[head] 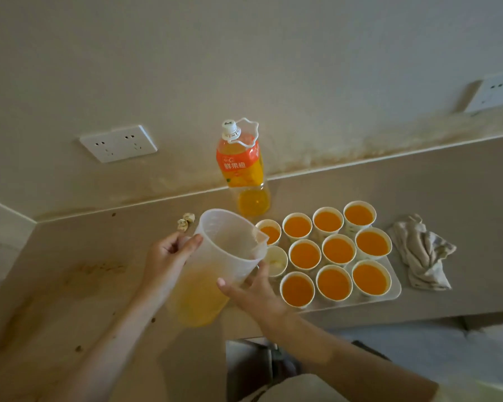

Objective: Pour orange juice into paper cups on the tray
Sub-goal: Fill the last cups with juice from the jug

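A translucent plastic jug [215, 256] with orange juice in its bottom is held just left of the white tray [394, 281]. My left hand [169, 250] grips its handle. My right hand [253, 288] supports its side near the rim. The spout points at the tray's left column of paper cups. Several cups [337, 250] on the tray are full of juice. One cup [276, 261] beside the spout shows a pale inside, and the cup behind it [269, 232] holds juice.
An orange juice bottle [241, 166], capped and partly full, stands against the wall behind the tray. A crumpled cloth [421, 253] lies right of the tray. Small crumpled paper bits [185, 221] sit behind the jug. The counter's front edge runs below the tray.
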